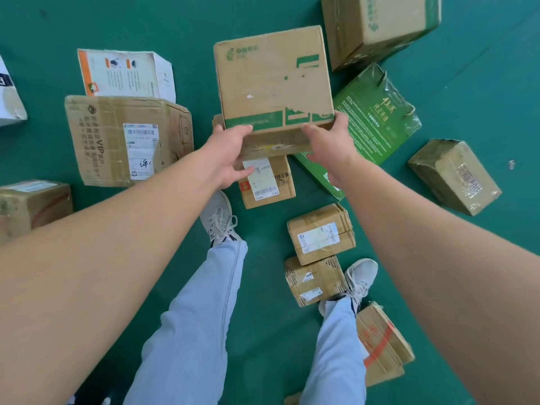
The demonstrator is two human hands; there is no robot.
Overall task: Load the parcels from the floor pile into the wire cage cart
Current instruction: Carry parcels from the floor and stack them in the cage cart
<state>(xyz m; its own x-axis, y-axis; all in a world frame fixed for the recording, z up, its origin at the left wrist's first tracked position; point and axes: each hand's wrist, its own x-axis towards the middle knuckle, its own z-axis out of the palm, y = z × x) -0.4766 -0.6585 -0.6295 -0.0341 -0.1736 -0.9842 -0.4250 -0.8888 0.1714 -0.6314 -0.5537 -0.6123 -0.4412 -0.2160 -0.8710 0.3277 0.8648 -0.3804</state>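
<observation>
— What's underfoot?
— A green floor [263, 287], smooth and matt, filling the whole view

— Anything loose on it?
— One small pale scrap [511, 164] far out on the right, too small to tell what it is. There's also a dark smudge [43, 14] near the top left corner

— And the clothing?
— Light blue jeans [198, 317], a seam running down the left leg. The left shoe [219, 217] is pale grey with white laces and dark trim at the ankle. The right shoe [361, 277] matches it, and is planted nearer the bottom of the view than the left

— Both flat on the floor?
— As far as can be seen, yes
</observation>
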